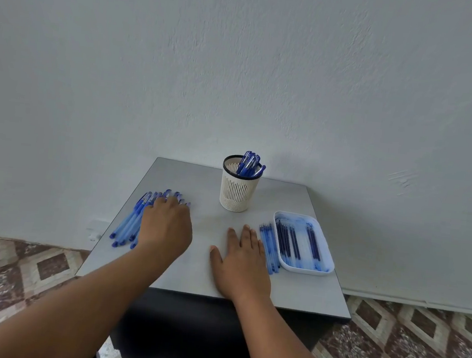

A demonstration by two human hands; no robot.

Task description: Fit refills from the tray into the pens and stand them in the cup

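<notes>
Nearby, left of cup (239, 187): left hand (166, 225), fingers (172, 201) spread over loose pens (129, 223). Right of cup: refill tray (327, 264), right hand (242, 262) flat on bench (188, 179).

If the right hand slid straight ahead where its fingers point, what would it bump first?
Probably the cup. The right hand lies flat on the table, fingers pointing toward it over bare tabletop; the line could pass just beside it.
</notes>
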